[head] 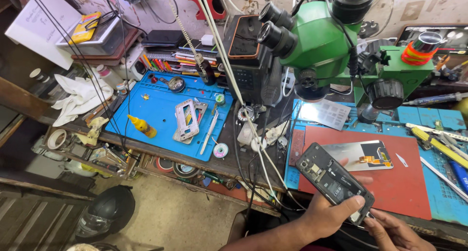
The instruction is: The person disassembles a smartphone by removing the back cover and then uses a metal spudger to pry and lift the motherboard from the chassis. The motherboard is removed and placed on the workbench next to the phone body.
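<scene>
opened phone [334, 181] — black, internals up | tilted diagonally | above red mat's [409, 187] near-left edge

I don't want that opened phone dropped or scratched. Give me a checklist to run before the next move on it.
1. Left hand grips the phone: ok, thumb on top.
2. Right hand at the phone's lower end: ok, fingertips touching.
3. Phone held over the red mat: ok.
4. Loose screen panel lies apart from the phone: ok.
5. Cables hanging beside the phone, not snagging it: cannot tell.
6. Tool in the right hand: cannot tell.
</scene>
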